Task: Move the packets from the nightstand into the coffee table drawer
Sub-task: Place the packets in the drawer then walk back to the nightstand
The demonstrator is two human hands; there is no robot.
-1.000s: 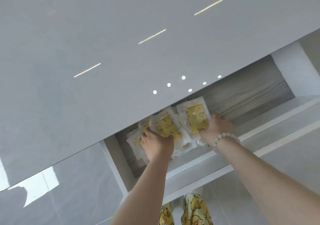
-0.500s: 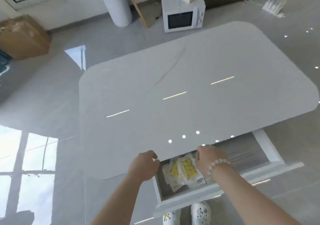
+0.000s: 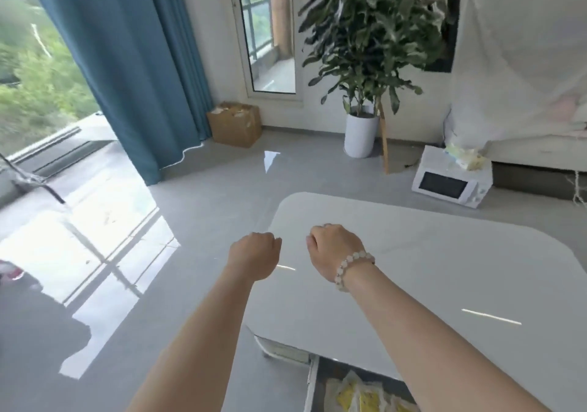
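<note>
Both hands are up in the air over the coffee table (image 3: 413,272), and both are empty. On the left, the left hand (image 3: 254,257) is curled into a loose fist with nothing in it. Just to its right, the right hand (image 3: 333,251) is curled the same way and holds nothing; a bracelet (image 3: 351,267) of pale beads sits on its wrist. A small gap lies between the two hands. Under them the table top is smooth, grey and shiny. At the near edge of the table, low in the view, the drawer (image 3: 313,386) is pulled out. The packets (image 3: 359,395) lie inside it, clear with yellow on them, partly hidden by the right arm. Farther away, a white microwave (image 3: 451,186) sits on the floor to the right. A tall plant (image 3: 368,46) in a white pot stands behind it. A cardboard box (image 3: 235,124) and a blue curtain (image 3: 127,62) are at the far left.
</note>
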